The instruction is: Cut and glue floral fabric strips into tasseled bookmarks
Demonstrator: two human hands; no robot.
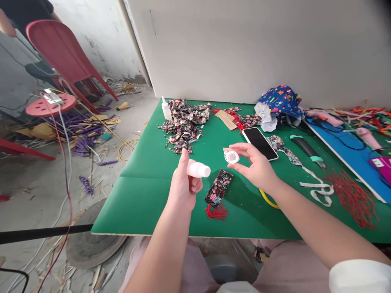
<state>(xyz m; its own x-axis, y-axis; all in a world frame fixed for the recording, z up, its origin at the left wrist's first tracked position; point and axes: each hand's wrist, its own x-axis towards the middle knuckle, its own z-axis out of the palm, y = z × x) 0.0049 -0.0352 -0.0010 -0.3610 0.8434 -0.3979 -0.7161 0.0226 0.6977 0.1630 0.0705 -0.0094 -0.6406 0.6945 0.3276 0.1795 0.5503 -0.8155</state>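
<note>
My left hand [183, 185] is wrapped round a small white plastic bottle [199, 169], its open-looking neck tilted to the right. Between the thumb and fingers of my right hand [258, 167] is a white round cap [231, 157], its hollow side facing me. Bottle and cap are apart. On the green tabletop [146, 191] below them lies a dark floral fabric strip [219, 187] with a red tassel [216, 212]. A black-screened phone [259, 143] lies just behind my right hand.
A heap of floral fabric pieces [186, 126] and a white nozzle bottle [166, 109] stand at the back left. To the right are a utility knife [307, 149], red threads [354, 195], a blue board [345, 158] and a patterned blue cloth [279, 101]. A person sits beyond the red chair [58, 49].
</note>
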